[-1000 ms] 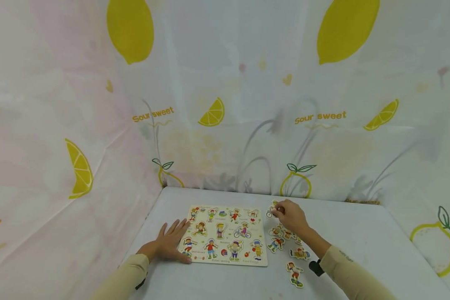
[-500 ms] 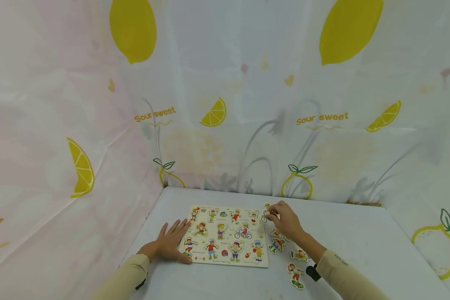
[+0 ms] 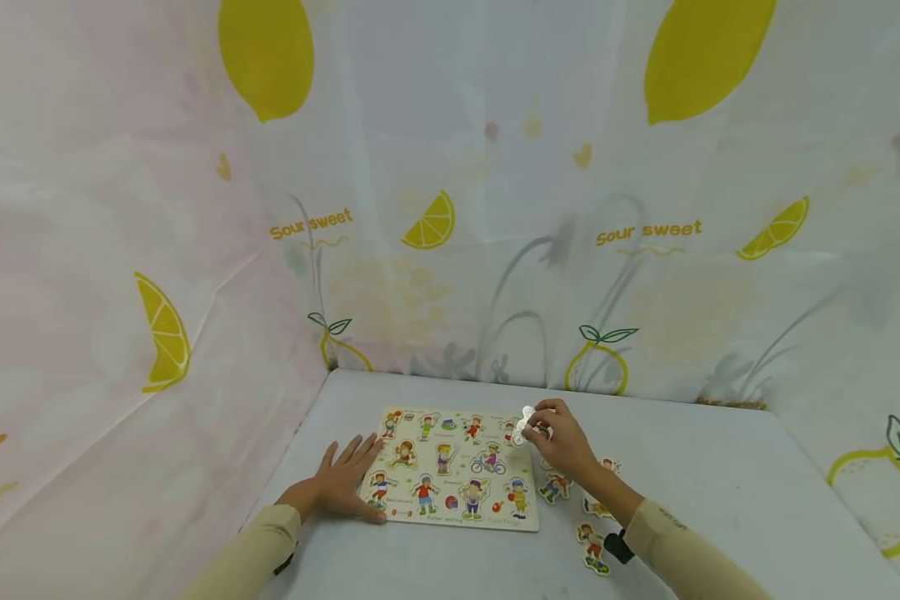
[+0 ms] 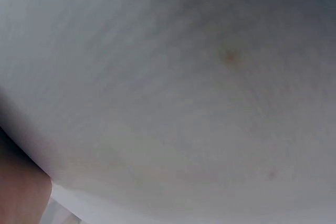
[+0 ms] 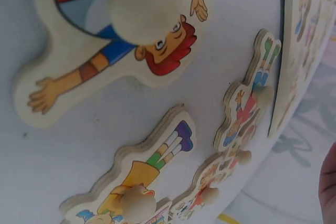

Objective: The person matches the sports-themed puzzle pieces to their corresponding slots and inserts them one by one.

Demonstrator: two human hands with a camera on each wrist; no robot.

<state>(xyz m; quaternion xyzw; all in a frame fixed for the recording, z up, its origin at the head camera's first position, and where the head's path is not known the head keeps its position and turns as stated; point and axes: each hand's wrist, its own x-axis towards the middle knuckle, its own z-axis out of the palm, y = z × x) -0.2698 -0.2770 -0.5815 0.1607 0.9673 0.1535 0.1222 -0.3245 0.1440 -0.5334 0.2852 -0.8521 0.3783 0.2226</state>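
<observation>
Head view: the left hand (image 3: 345, 485) lies flat with its fingers spread, fingertips and thumb on the left edge of a wooden puzzle board (image 3: 423, 454) printed with figures playing sports. The right hand (image 3: 565, 440) pinches a small puzzle piece (image 3: 526, 423) between thumb and fingers at the board's upper right corner; glare whitens the piece, and whether it touches the board cannot be told. Right of the board, on the white bench (image 3: 420, 571), lie loose pieces, among them an arms-out figure (image 3: 554, 487) just beside the edge and a skateboarder (image 3: 592, 548) nearer the person; the right forearm partly covers others. The right wrist view shows round knobs on such pieces, including a red-haired figure (image 5: 168, 56) and a yellow-clad one (image 5: 123, 187). Behind the bench hangs a pale lemon-print backdrop (image 3: 435, 308).
</observation>
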